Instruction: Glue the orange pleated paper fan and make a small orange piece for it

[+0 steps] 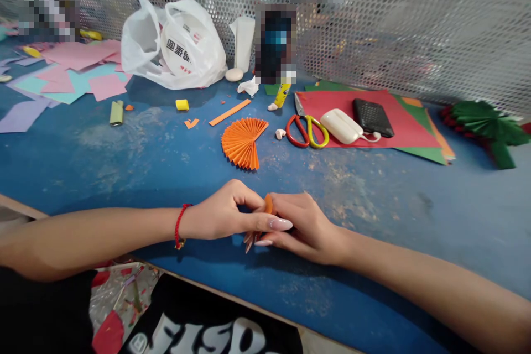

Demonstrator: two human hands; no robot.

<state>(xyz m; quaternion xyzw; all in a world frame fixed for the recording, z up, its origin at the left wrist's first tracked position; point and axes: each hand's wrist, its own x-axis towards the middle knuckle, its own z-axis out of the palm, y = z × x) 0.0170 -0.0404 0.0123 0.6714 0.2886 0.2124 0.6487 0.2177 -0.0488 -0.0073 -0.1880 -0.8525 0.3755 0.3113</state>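
Note:
My left hand (226, 210) and my right hand (306, 227) meet low over the near part of the blue table. Both are closed around a small piece of orange paper (269, 203). Only its rounded upper edge shows between the fingers; the rest is hidden. My left thumb lies across the front, its tip near the right hand's fingers. Just beyond the hands lies a pleated orange paper fan (243, 144), spread to more than a half circle. An orange paper strip (230, 112) rests behind it.
Scissors (307, 131) lie right of the fan, beside a white earphone case (342, 125) and a black case (373, 117) on red paper (398, 121). A glue stick (282, 94), a plastic bag (178, 44), a lighter (116, 113), pink paper (83, 55) and a green paper piece (489, 121) surround them.

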